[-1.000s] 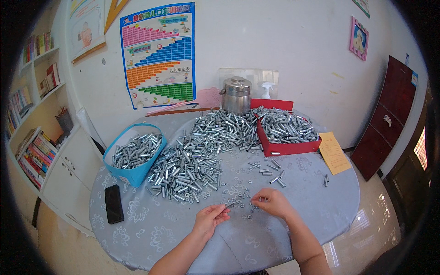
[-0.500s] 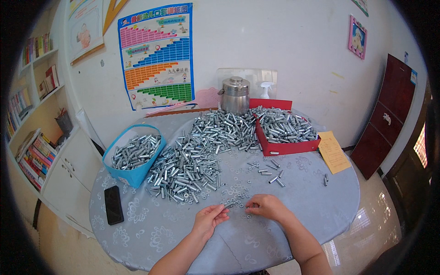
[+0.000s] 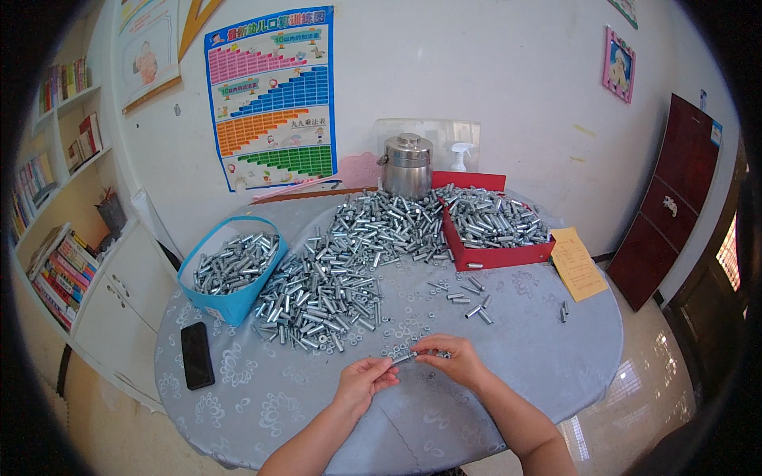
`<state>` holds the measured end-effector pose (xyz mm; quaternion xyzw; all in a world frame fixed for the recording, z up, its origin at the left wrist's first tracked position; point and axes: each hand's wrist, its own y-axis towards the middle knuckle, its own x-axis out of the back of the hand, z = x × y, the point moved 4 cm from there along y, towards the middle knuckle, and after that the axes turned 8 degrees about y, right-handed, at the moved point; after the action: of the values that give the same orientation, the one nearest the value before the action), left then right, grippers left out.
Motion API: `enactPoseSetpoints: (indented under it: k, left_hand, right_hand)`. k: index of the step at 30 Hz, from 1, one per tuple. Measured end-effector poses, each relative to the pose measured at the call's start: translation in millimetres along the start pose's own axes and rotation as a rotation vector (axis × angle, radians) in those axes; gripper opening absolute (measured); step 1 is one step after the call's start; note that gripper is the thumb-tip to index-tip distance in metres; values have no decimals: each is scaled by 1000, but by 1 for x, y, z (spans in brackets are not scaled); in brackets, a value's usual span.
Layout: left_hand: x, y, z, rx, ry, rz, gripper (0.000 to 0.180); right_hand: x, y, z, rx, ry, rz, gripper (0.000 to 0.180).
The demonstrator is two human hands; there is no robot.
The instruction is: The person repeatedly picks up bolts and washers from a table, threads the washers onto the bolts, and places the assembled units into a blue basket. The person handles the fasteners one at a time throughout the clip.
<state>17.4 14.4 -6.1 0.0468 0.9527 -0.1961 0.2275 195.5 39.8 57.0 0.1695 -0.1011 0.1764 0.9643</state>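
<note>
A thin silver bolt (image 3: 403,358) lies nearly level between my hands, just above the near part of the table. My left hand (image 3: 366,381) pinches one end of it between thumb and fingers. At its other end, my right hand (image 3: 451,357) is closed in a pinch, the fingertips touching the bolt's tip; any small piece between them is too tiny to make out. Small metal rings, washers or nuts (image 3: 412,327), are scattered on the cloth just beyond my hands. Farther back spreads a big heap of silver metal sleeves and bolts (image 3: 325,301).
A blue box (image 3: 252,305) of metal pieces stands left, a red box (image 3: 508,255) of them right. Loose sleeves (image 3: 479,311) lie before the red box. A black phone (image 3: 197,355), a steel pot (image 3: 408,165), a spray bottle (image 3: 459,155) and a yellow paper (image 3: 577,265) are around.
My right hand has moved left and slightly up from the scattered rings, and its fingers have come to the bolt's end. My left hand has barely moved and keeps its pinch.
</note>
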Motion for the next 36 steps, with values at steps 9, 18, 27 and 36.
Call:
enactPoseSetpoints:
  k: [9, 18, 27, 36]
  left_hand:
    - [-2, -1, -2, -66, 69, -36, 14]
    - [-1, -1, -3, -116, 50, -34, 14]
    - [-1, -2, -5, -57, 1, 14, 13]
    - [0, -1, -2, -72, 41, 8, 12]
  right_hand:
    - [-4, -4, -17, -262, 9, 37, 18]
    - [-5, -3, -11, -98, -2, -2, 20]
    - [-2, -2, 5, 221, -179, 26, 21]
    - [-7, -5, -11, -43, -102, -8, 19]
